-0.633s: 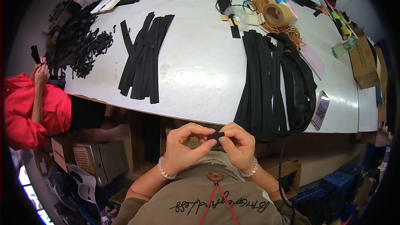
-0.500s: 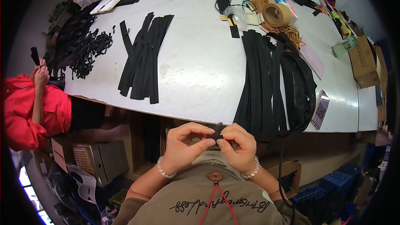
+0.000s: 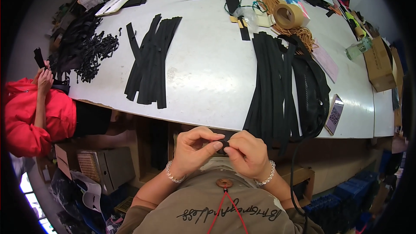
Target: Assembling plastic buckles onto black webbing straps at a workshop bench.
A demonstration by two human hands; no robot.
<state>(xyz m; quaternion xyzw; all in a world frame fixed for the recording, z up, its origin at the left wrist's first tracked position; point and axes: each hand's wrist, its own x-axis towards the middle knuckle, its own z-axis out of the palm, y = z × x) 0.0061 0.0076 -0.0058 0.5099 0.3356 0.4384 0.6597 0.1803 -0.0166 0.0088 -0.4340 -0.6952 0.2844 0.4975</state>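
In front of my chest, just off the near table edge, both hands pinch a short piece of black strip. My left hand grips one side of it between thumb and fingertips. On the other side, my right hand is closed on the strip too, thumb and index finger pressed together. Most of the piece is covered by fingers, so its exact kind is hard to make out. A bundle of long black fabric strips lies at the table edge ahead of my right hand; a second bundle lies farther left.
On the white table are a black backpack, a phone, a tape roll and a heap of small black pieces. A cable hangs by my right arm. A co-worker in red handles black material at left.
The black piece has turned between my fingers and shows less now. My right hand has shifted slightly right, its fingers curled closer. The co-worker's hands have moved a little.
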